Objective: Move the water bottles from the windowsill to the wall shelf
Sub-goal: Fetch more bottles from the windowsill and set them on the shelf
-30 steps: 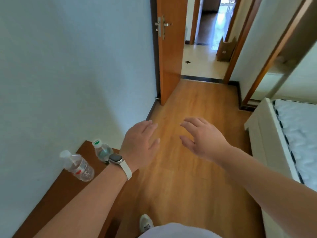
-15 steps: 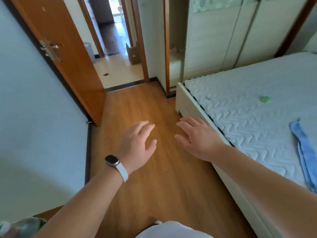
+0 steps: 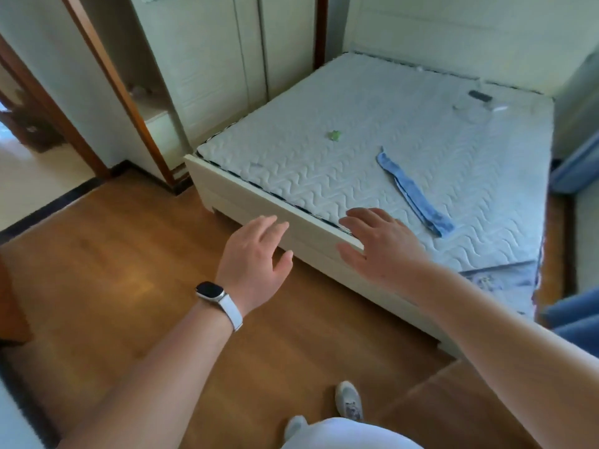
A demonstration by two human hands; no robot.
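Both hands were empty, fingers spread apart: the left hand (image 3: 256,264) at frame centre, the right hand (image 3: 382,247) just beside it over the bed (image 3: 324,234) edge. No bottle, windowsill or shelf was in view, so the bottles' position, heading and long axis could not be told. The likely risk was a shin catching the bed's corner while walking.

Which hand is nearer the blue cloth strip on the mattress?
Right. The right hand hovers over the bed's foot edge, just left of the blue cloth strip. The left hand, the one with the smartwatch, is farther left, over the wooden floor.
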